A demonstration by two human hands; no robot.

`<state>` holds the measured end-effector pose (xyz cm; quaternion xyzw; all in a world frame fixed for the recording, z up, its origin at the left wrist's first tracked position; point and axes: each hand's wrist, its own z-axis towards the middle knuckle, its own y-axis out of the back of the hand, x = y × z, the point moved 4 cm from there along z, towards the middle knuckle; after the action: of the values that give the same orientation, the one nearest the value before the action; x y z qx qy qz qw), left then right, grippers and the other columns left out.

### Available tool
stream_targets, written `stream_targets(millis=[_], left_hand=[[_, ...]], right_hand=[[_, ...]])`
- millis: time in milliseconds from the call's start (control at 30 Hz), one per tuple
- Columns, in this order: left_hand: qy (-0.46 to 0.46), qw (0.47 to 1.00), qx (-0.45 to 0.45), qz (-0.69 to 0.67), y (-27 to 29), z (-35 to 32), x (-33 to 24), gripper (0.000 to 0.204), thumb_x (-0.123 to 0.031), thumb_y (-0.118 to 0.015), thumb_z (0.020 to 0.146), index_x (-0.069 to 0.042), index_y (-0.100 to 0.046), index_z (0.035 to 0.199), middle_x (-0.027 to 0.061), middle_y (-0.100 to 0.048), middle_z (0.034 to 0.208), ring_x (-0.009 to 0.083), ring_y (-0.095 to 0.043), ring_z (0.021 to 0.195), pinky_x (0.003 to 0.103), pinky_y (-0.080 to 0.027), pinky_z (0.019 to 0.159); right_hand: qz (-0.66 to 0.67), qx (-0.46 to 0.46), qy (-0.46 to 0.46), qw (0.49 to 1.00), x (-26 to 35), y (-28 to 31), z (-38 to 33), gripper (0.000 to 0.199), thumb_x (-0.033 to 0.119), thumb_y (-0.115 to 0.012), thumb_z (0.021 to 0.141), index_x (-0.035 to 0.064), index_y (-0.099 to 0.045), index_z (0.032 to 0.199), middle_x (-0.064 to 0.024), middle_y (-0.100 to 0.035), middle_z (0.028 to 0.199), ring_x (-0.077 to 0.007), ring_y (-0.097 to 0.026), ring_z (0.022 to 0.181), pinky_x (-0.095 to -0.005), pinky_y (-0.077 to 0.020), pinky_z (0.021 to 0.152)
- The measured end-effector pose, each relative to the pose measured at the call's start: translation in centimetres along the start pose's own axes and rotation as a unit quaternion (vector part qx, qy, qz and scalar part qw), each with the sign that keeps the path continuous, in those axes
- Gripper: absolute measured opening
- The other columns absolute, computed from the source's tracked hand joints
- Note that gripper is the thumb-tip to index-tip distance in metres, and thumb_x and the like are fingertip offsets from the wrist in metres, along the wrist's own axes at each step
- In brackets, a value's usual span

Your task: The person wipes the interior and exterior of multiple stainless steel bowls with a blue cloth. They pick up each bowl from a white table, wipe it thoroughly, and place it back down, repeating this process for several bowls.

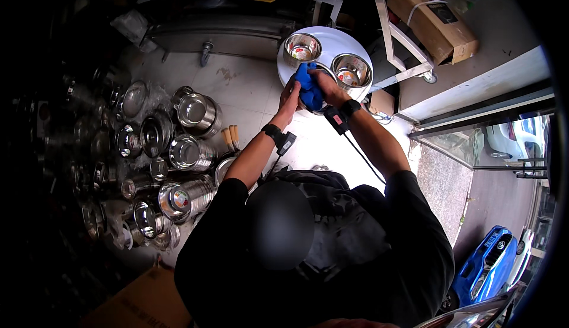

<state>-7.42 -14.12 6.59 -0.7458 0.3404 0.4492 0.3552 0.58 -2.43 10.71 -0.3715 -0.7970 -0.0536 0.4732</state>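
While both hands grip a blue cloth [309, 91], the left hand [290, 95] and right hand [325, 87] close around it from opposite sides. Two steel bowls [302, 47] stand just beyond the hands on a round white table [329, 39].

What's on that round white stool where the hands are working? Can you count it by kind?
Steel bowls: 3 (one mostly hidden under the hands)
Blue cloth: 1
Total: 4, on the stool, with the left hand and right hand on the cloth.

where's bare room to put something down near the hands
Bare floor tiles lie between the round white table and the heaped steel pots. The table is crowded: two steel bowls and both hands on a blue cloth.
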Motion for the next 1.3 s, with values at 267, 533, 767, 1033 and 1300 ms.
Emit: stream_targets(millis=[267, 533, 767, 1033, 1300], left_hand=[[0.050, 0.992, 0.039, -0.113, -0.5, 0.1, -0.6, 0.084, -0.079, -0.025, 0.096, -0.019, -0.033, 0.155, 0.0095, -0.040, 0.156, 0.0298, -0.049, 0.136, 0.056, -0.048, 0.102], [0.016, 0.989, 0.050, -0.137, 0.9, 0.7, -0.2, 0.069, -0.063, -0.042, 0.102, -0.018, -0.034, 0.153, 0.0084, -0.050, 0.144, 0.0221, -0.055, 0.127, 0.042, -0.049, 0.101], [-0.140, 0.988, -0.009, -0.072, 1.5, 0.5, -0.9, 0.053, -0.032, -0.058, 0.101, -0.009, -0.045, 0.147, 0.0100, -0.055, 0.141, 0.0220, -0.053, 0.129, 0.034, -0.041, 0.109], [-0.069, 0.997, -0.036, -0.005, 2.6, 0.5, 0.3, 0.068, -0.039, -0.067, 0.095, -0.009, -0.043, 0.151, 0.0104, -0.055, 0.143, 0.0233, -0.056, 0.125, 0.036, -0.047, 0.103], [-0.042, 0.997, -0.044, -0.041, 2.5, 0.1, 0.0, 0.061, -0.039, -0.065, 0.097, -0.013, -0.046, 0.149, 0.0078, -0.058, 0.138, 0.0214, -0.056, 0.124, 0.036, -0.049, 0.101]], right_hand=[[-0.244, -0.041, 0.086, 0.965, 1.9, -1.3, -2.7, 0.067, 0.033, -0.056, 0.094, 0.0041, -0.041, 0.153, -0.0207, -0.059, 0.137, -0.0311, -0.063, 0.119, -0.0414, -0.0499, 0.102], [-0.606, 0.072, 0.233, 0.757, 0.7, -1.3, -2.1, 0.057, 0.033, -0.064, 0.088, 0.0150, -0.056, 0.142, -0.0213, -0.054, 0.135, -0.0398, -0.055, 0.127, -0.0446, -0.0420, 0.109], [-0.731, 0.056, 0.235, 0.639, -1.1, -3.0, -5.0, 0.043, 0.031, -0.066, 0.087, 0.0294, -0.066, 0.130, -0.0160, -0.055, 0.130, -0.0374, -0.057, 0.120, -0.0471, -0.0505, 0.097], [-0.924, -0.125, 0.204, 0.297, -6.0, -0.9, -5.0, 0.026, 0.023, -0.059, 0.088, 0.0097, -0.075, 0.104, -0.0122, -0.056, 0.117, -0.0357, -0.050, 0.107, -0.0557, -0.0459, 0.070], [-0.891, -0.161, 0.340, 0.254, -3.7, -3.1, -4.0, 0.043, 0.022, -0.054, 0.093, 0.0053, -0.061, 0.132, -0.0187, -0.047, 0.139, -0.0407, -0.047, 0.116, -0.0570, -0.0476, 0.074]])
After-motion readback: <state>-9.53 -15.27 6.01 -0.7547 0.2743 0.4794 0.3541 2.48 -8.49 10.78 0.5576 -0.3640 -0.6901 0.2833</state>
